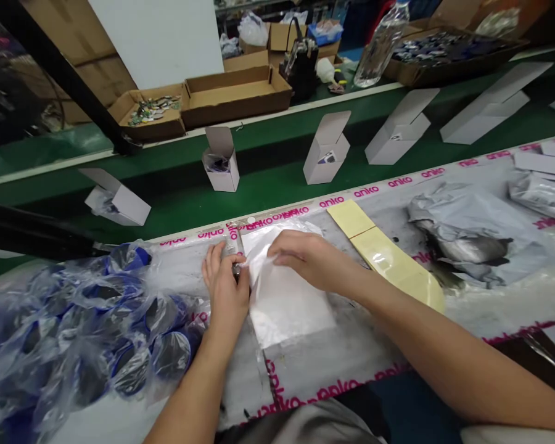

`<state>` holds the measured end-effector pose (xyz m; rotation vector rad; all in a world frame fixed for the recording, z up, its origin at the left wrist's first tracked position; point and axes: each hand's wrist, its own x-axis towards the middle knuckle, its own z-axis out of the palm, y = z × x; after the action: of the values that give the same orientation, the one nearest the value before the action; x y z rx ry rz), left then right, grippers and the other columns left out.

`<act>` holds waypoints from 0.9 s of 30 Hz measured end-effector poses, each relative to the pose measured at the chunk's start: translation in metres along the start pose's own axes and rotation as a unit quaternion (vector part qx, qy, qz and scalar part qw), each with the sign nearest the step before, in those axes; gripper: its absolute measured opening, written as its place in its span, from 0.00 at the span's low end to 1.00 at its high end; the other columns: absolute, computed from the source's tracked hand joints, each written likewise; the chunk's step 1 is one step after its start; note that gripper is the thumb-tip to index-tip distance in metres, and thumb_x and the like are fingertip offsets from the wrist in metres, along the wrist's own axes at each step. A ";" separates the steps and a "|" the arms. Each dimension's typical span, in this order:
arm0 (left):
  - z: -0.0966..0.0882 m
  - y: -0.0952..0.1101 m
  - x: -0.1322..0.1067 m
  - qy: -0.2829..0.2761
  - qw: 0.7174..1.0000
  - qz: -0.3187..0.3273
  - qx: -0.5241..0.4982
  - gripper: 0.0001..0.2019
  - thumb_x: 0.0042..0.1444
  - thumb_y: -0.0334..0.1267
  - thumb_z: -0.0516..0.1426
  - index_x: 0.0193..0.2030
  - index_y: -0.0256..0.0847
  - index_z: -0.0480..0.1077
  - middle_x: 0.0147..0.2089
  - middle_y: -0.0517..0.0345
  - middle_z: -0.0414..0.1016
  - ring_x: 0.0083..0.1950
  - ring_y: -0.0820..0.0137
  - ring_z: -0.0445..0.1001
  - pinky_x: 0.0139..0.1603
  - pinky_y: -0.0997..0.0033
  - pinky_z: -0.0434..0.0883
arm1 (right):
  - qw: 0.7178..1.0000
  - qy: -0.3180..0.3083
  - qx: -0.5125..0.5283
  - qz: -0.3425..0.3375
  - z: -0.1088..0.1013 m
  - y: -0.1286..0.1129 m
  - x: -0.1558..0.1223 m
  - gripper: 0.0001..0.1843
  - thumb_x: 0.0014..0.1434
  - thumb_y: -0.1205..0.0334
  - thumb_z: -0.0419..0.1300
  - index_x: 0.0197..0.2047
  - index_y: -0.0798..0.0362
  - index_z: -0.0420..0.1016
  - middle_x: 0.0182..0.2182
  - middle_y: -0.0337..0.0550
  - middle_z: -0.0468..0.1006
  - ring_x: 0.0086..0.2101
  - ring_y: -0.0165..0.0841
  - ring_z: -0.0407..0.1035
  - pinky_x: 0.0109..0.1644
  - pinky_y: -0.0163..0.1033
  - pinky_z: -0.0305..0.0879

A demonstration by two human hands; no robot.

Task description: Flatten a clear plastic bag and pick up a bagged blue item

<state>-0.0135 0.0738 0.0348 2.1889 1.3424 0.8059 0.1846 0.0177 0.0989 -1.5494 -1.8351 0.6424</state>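
Both hands are pinching the clear plastic bag (287,296) lying flat on the table (490,308): left hand (226,285) is gripping its top-left corner, right hand (305,259) is pressing the upper edge. Thin, limp, slippery film, probably; best gripped at the edges.

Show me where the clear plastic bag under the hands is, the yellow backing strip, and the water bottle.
clear plastic bag (289,302), head view, flat middle.
yellow backing strip (388,256), head view, middle of the strip.
water bottle (382,46), head view, its body.
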 end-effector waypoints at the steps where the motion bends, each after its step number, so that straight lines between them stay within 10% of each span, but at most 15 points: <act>1: 0.000 0.001 -0.001 0.004 1.000 0.003 -0.006 0.05 0.61 0.29 0.55 0.40 0.42 0.70 0.68 0.42 0.64 0.75 0.48 0.54 0.72 0.35 0.51 | 0.999 -0.010 -0.031 0.001 0.003 0.004 0.008 0.11 0.63 0.75 0.57 0.41 0.52 0.77 0.40 0.44 0.80 0.41 0.37 0.75 0.46 0.43 0.72; 10: -0.011 0.013 -0.006 -0.011 0.990 0.089 -0.107 0.11 0.62 0.22 0.52 0.41 0.44 0.67 0.47 0.58 0.77 0.53 0.64 0.73 0.61 0.54 0.64 | 0.983 -0.025 -0.178 0.048 0.022 0.016 0.002 0.30 0.62 0.68 0.65 0.67 0.53 0.66 0.47 0.52 0.79 0.49 0.48 0.72 0.51 0.55 0.70; 17: -0.020 0.018 -0.014 -0.149 0.938 0.162 -0.267 0.13 0.67 0.34 0.55 0.57 0.49 0.65 0.51 0.57 0.77 0.53 0.70 0.76 0.54 0.71 0.71 | 0.979 -0.013 -0.206 0.009 -0.009 0.001 -0.029 0.07 0.62 0.72 0.62 0.36 0.52 0.80 0.38 0.49 0.69 0.41 0.45 0.66 0.43 0.52 0.69; 21: -0.015 0.022 -0.017 -0.221 0.925 0.162 -0.261 0.45 0.50 0.55 0.69 0.70 0.50 0.54 0.63 0.47 0.72 0.61 0.56 0.73 0.59 0.57 0.72 | 0.978 0.073 -0.192 -0.041 -0.020 -0.007 -0.052 0.09 0.64 0.71 0.59 0.37 0.50 0.80 0.57 0.55 0.63 0.60 0.55 0.56 0.56 0.62 0.63; 27: -0.009 0.026 -0.014 -0.232 0.895 0.276 -0.264 0.14 0.65 0.32 0.58 0.57 0.44 0.70 0.49 0.50 0.79 0.49 0.65 0.78 0.49 0.66 0.75 | 0.994 0.053 -0.048 -0.081 -0.018 -0.013 -0.087 0.11 0.66 0.72 0.57 0.49 0.48 0.73 0.53 0.51 0.71 0.54 0.42 0.68 0.56 0.47 0.68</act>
<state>-0.0078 0.0505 0.0544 2.1148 0.2166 0.6642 0.1972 -0.0713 0.1065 -1.4488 -1.9109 0.3948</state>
